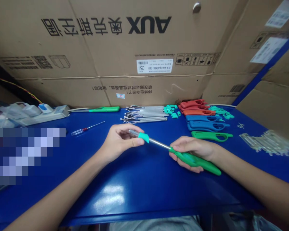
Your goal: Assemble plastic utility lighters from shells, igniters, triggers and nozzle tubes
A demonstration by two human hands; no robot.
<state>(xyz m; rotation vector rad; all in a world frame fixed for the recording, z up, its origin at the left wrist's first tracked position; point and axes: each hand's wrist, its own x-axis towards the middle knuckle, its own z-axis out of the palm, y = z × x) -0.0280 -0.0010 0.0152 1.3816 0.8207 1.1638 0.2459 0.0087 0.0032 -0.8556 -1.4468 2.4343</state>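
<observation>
My right hand [195, 150] is closed round the green plastic handle [197, 162] of a long lighter-like tool, held just above the blue table [139, 186]. A metal tube [159, 143] runs from the handle up and left to my left hand [120, 139]. My left hand pinches the tube's far end, where a small teal cap [144, 137] sits on the tube by the fingertips.
Behind lie a row of metal tubes [146, 115], loose teal caps [171, 109], red [195, 107], blue [207, 123] and green handles [213, 135], and clear parts [267, 141] at right. A red-handled screwdriver [85, 129], a finished green tool [104, 109] and a power strip [43, 114] lie left. Cardboard boxes [125, 48] wall the back.
</observation>
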